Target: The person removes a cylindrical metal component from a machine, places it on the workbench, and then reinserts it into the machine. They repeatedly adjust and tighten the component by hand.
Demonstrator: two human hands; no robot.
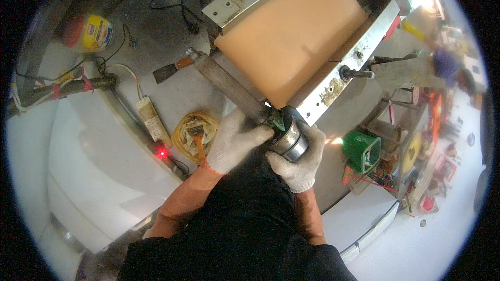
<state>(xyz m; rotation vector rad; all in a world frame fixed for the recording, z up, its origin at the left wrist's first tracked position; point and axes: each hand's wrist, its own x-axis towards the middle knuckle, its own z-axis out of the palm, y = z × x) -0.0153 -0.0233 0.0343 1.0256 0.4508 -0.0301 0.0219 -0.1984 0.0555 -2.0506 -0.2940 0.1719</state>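
My left hand [236,142], in a white knit glove, lies against the lower end of a dark metal roller [230,82], with its thumb near a metal bearing. My right hand [300,160], gloved too, is closed around that shiny cylindrical bearing [291,142] from below and the right. Dark green material [277,120] shows between the bearing and the roller. Just beyond lies a tan sheet [293,35] between two drilled metal rails, with the right rail's corner [308,115] close above my right hand. The palm side of my left hand is hidden.
At the left are a tub of grease [179,140] with a brush [198,136] in it, a power strip [152,121] and a scraper [170,71]. A yellow-labelled jar [95,33] stands farther off. At the right are a green basket [357,150] and a cluttered rack [384,136].
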